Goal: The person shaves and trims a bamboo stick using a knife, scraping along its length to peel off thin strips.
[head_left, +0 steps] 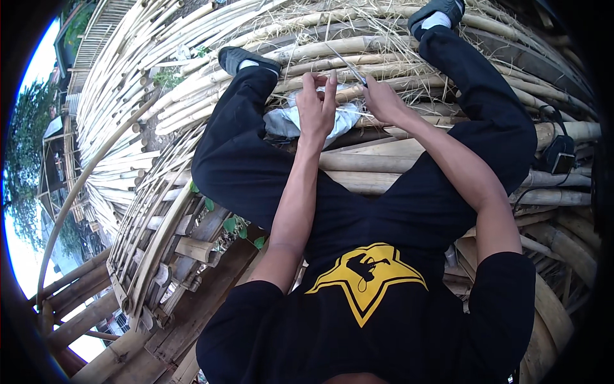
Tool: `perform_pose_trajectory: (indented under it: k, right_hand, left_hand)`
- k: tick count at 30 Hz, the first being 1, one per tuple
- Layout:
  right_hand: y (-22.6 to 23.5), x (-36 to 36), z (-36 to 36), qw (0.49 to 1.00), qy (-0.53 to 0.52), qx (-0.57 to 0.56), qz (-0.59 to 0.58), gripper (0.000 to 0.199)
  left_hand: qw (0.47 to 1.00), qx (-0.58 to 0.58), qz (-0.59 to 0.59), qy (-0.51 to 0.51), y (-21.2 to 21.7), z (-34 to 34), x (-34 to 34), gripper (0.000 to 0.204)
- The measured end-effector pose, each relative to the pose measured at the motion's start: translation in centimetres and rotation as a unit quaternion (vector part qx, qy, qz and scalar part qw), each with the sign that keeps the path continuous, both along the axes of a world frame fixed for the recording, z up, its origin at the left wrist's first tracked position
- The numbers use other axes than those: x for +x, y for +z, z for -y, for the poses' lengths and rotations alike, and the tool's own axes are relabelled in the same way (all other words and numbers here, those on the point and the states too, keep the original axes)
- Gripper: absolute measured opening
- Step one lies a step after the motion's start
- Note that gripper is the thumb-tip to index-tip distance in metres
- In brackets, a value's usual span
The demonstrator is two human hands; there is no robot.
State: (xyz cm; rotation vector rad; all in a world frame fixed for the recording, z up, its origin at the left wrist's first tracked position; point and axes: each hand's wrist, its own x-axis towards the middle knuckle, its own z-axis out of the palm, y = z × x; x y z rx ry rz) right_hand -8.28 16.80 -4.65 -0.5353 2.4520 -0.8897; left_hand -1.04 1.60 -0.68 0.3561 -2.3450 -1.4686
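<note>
I sit on a stack of bamboo poles (358, 179) with my knees spread. Both hands are raised in front of me, between my legs. My left hand (316, 102) has its fingers pinched together on a thin pale bamboo strip (343, 61) that slants up and to the left. My right hand (382, 101) is closed just to the right of it, gripping the same strip near a small dark tip; whether that tip is a blade I cannot tell. The hands are almost touching. Below them lies a crumpled white cloth (286, 120).
My black shoes (246, 59) (438, 13) rest on poles strewn with dry straw. A small black device (561, 157) with a cable lies on the poles to the right. A woven bamboo frame (150, 243) and wooden planks lie at lower left, with more stacked bamboo (121, 83) beyond.
</note>
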Motion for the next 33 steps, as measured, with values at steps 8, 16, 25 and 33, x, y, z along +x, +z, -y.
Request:
perform_pose_trajectory:
  k: [8,16,25,33]
  right_hand:
    - [-1.7,-0.2,-0.6,0.999,0.041,0.015,-0.032,0.029]
    - [1.0,0.2,0.1,0.991,0.092,-0.084,-0.046,0.028]
    - [-2.7,-1.9,-0.8,0.996,0.046,0.072,-0.005,0.029]
    - [2.5,0.1,-0.1,0.999,0.035,-0.032,-0.01,0.033]
  left_hand:
    - [0.997,0.04,-0.056,-0.023,0.7,-0.4,0.0,0.015]
    - [0.998,0.041,-0.047,-0.028,0.5,0.1,-0.1,0.014]
    - [0.994,-0.076,-0.032,-0.068,-1.1,0.1,-0.5,0.013]
    - [0.968,-0.158,-0.19,0.053,-0.1,1.6,0.6,0.023]
